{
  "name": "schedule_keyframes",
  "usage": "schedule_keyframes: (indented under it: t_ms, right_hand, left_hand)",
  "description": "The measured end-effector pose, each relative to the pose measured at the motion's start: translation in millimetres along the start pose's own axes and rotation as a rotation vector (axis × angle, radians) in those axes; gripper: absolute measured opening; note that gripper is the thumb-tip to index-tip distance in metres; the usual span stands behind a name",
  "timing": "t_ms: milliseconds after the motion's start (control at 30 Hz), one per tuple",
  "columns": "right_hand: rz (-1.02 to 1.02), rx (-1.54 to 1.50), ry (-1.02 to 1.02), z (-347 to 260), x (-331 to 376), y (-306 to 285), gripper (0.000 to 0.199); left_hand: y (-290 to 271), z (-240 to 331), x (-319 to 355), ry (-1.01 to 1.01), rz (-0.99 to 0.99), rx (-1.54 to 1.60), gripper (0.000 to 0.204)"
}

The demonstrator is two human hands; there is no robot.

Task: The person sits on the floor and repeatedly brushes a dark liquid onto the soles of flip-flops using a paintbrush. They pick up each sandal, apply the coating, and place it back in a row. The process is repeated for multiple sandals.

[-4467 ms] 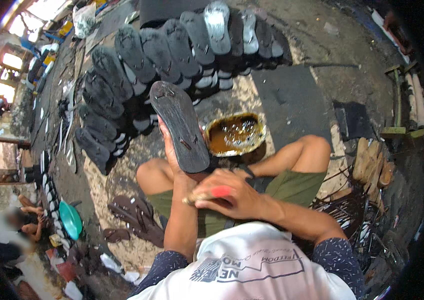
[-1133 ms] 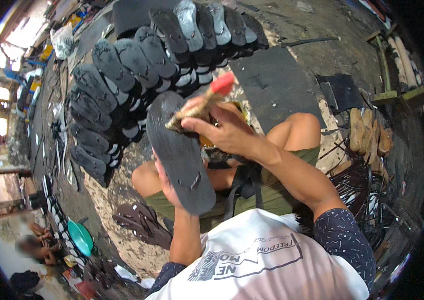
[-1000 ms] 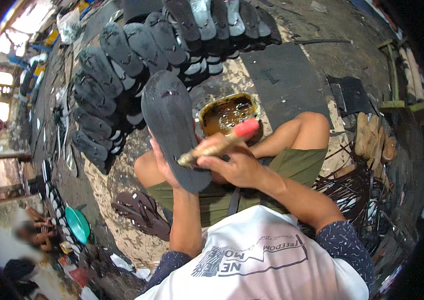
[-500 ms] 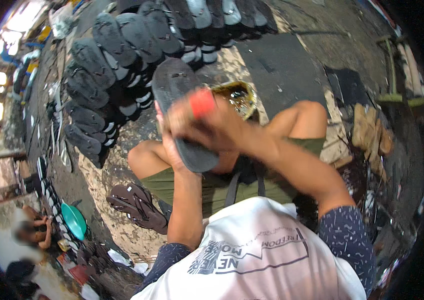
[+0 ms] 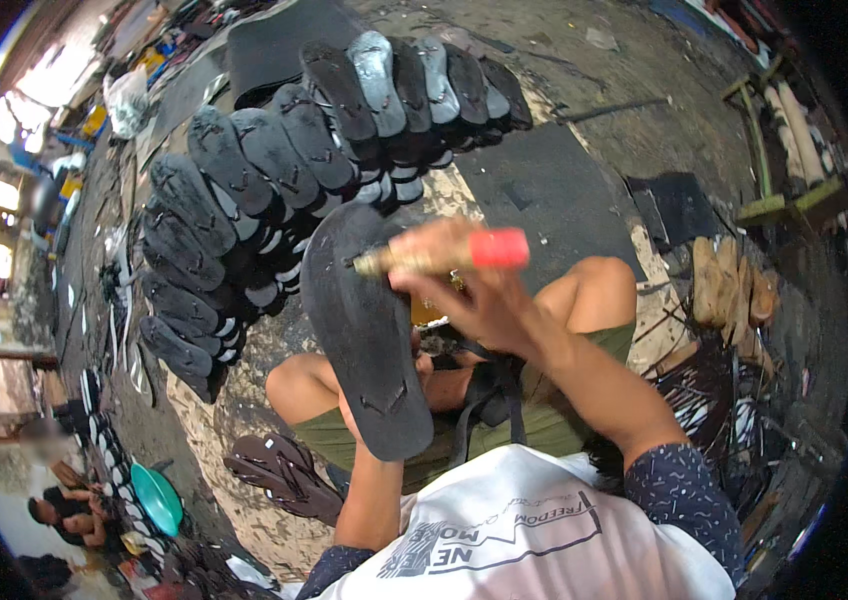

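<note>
A black flip-flop sole (image 5: 359, 320) is held up at a slant in front of my knees. My left hand (image 5: 350, 418) grips it from behind, mostly hidden by it. In my right hand (image 5: 454, 265) is a short, brush-like tool (image 5: 497, 248) with a red end, blurred by motion. Its tan tip reaches the sole's surface near the dark slot at the toe end. A yellowish container (image 5: 428, 309) stands behind my right hand, largely covered by it.
Stacked black and grey flip-flops (image 5: 289, 155) curve around the far left. Brown flip-flops (image 5: 284, 477) lie beside my left knee. A dark rubber sheet (image 5: 554, 190) is spread ahead, wooden pieces (image 5: 729, 285) at right. Another person (image 5: 74, 510) sits near a green basin (image 5: 156, 497).
My right hand has shifted to the sole's toe end, and the tool's tip now shows there. The sole appears lower and more upright. The whole view has shifted, showing more of the far floor.
</note>
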State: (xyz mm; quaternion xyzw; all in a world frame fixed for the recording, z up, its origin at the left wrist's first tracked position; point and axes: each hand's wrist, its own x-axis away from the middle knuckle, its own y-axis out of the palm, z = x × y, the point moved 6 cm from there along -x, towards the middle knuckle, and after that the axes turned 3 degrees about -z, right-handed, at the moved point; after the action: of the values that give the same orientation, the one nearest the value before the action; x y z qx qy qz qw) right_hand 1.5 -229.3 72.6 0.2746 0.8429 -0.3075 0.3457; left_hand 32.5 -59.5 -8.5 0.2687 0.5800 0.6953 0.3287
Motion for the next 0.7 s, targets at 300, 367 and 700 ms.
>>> schedule_keyframes:
  t_ms: [300,367,700]
  right_hand:
    - [-0.108,-0.073,-0.027,-21.5,-0.9,18.5,0.023]
    - [-0.083,-0.102,0.123,2.0,-19.9,10.4,0.019]
    - [-0.209,-0.301,0.428,-1.8,18.1,20.6,0.013]
  left_hand:
    - [-45.2,16.6,14.8,0.161,0.236,-0.156,0.052]
    - [-50.5,8.1,24.4,0.041,0.161,-0.377,0.051]
    - [-24.8,99.4,-2.4,0.186,0.209,-0.321,0.064]
